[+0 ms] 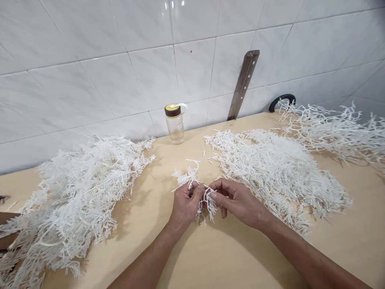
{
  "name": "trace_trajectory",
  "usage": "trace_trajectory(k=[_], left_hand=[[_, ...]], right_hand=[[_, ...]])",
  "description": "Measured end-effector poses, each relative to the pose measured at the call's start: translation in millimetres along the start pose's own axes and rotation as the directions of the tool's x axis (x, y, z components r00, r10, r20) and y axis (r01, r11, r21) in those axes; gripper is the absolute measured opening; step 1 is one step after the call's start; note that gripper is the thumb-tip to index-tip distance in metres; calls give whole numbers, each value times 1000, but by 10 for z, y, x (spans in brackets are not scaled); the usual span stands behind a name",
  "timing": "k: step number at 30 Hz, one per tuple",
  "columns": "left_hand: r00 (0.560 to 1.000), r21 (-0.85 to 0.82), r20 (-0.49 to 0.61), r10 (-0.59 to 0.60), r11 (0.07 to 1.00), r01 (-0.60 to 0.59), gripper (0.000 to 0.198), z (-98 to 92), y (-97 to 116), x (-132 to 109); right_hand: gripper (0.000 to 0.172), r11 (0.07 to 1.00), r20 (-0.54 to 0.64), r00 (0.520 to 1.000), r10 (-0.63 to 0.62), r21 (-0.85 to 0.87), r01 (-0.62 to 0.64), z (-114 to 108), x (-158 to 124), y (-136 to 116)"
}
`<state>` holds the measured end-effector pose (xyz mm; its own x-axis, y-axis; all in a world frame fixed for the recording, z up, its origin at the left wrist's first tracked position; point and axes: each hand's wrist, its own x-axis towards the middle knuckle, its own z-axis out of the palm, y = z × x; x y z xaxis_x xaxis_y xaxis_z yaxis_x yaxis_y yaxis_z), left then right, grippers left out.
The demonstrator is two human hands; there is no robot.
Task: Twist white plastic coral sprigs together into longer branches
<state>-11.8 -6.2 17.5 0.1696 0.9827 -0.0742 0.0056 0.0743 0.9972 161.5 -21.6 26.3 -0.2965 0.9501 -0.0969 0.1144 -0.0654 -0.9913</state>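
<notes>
Above the middle of the table, my left hand (187, 204) is closed around a white branching artificial sprig (207, 204). Part of the sprig hangs below the fingers, and a tuft sticks out above them. My right hand (237, 200) meets it from the other side, with thumb and forefinger pinched at the sprig's edge. To the right of my hands lies a heap of small white sprig pieces (270, 168). A larger, fluffier pile of white sprigs (90, 188) spreads over the left side.
A clear bottle with a dark and yellow lid (174, 124) stands near the tiled wall (135, 80). A metal strip with holes (244, 84) leans there too. Longer white branches (333, 128) lie far right by a black curved object (282, 100). Everything rests on a wooden table (144, 224).
</notes>
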Motion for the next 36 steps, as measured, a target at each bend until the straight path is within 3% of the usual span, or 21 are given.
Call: trace_trajectory(k=[4,11,14,18,26,32,36], left_hand=[[997,-23,64,-32,999,34,42,-10,6,1],[996,-71,78,-39,996,45,46,-26,-34,4],[991,-102,132,-19,994,32,43,-48,-25,9],[974,-145,226,-24,988,58,41,-80,21,17],[968,-18,250,-8,1000,13,34,-79,-12,34],[962,183,270,-31,983,-19,29,-65,-5,36],[955,181,295,-27,983,-28,30,-82,17,42]], right_hand=[[40,996,-142,990,2,-88,-15,-19,25,64],[38,994,-268,962,-41,-107,12,-23,22,61],[37,987,-302,952,-47,-159,-2,-35,21,74],[34,982,-305,950,-60,-190,1,-52,34,109],[30,995,-302,951,-59,-93,32,-12,48,89],[30,995,-328,942,-73,-88,47,-7,40,78],[30,997,-301,951,-74,-59,59,-15,39,108]])
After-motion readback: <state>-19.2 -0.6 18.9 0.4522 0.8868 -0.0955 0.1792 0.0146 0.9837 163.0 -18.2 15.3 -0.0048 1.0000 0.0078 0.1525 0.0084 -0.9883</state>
